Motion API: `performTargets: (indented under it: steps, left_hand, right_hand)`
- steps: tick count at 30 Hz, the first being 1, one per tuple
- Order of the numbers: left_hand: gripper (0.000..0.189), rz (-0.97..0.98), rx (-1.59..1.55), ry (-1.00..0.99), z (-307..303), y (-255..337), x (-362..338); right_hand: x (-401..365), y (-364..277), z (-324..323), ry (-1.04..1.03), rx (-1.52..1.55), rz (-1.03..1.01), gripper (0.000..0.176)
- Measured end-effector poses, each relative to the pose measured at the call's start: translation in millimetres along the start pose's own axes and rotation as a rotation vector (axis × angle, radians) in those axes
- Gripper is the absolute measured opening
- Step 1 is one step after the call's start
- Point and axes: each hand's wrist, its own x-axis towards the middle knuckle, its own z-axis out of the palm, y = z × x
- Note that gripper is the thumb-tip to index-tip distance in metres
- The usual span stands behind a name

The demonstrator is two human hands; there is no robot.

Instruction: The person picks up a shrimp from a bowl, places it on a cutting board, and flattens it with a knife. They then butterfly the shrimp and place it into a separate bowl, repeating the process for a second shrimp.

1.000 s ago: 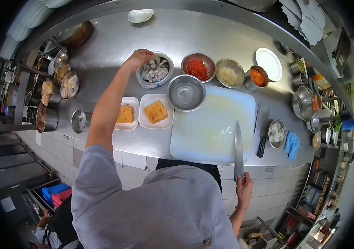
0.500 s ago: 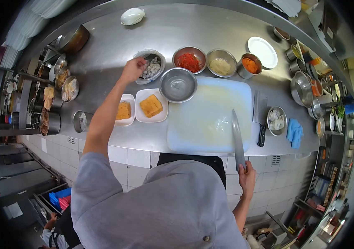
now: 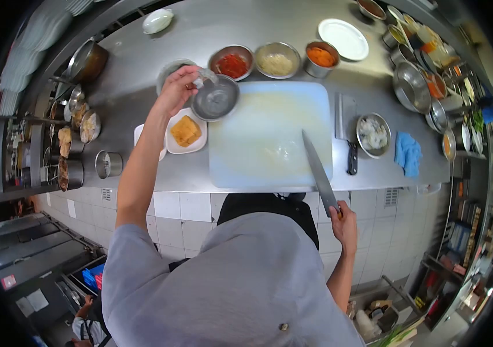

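My left hand [image 3: 178, 89] is closed on a greyish, translucent raw shrimp [image 3: 206, 76], held above the rim of a steel bowl [image 3: 216, 98]. Behind that hand, a round tub [image 3: 165, 72] is mostly hidden. In my right hand [image 3: 343, 224] is the handle of a long kitchen knife [image 3: 318, 168], its blade reaching over the white cutting board [image 3: 241, 165]. The board bears a small wet patch. Left of it, a square white dish [image 3: 197, 140] holds golden-brown blocks; a second dish [image 3: 139, 139] is partly covered by my forearm.
Behind the board stand bowls of red strips [image 3: 232, 66], pale shreds [image 3: 276, 62] and orange pieces [image 3: 321, 56]. To its right lie a cleaver [image 3: 346, 118], a bowl of raw shrimp [image 3: 373, 133] and a blue cloth [image 3: 408, 154]. A person [image 3: 87, 324] is at lower left.
My left hand has come up out of the tub with a shrimp and moved toward the steel bowl. The knife stays in my right hand, its tip still over the board. The view has shifted.
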Motion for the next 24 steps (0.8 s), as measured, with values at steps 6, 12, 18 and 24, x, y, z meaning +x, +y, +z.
performTargets:
  steps: [6, 12, 18, 24]
  left_hand:
    - [0.025, -0.131, 0.410, -0.592, 151, -47, -29]
    - [0.025, 0.029, 0.959, -0.382, 233, -116, -37]
    - [0.026, 0.062, 1.141, -0.185, 245, -131, -82]
    - [0.032, 0.505, 1.263, -0.015, 260, -173, -108]
  right_hand:
    - [-1, 20, -14, -0.032, 0.055, 0.008, 0.018]
    - [-2, 30, -25, -0.056, 0.126, -0.011, 0.020]
    - [-6, 51, -21, -0.072, 0.175, -0.008, 0.020]
    - [-2, 55, -17, -0.099, 0.243, -0.046, 0.019]
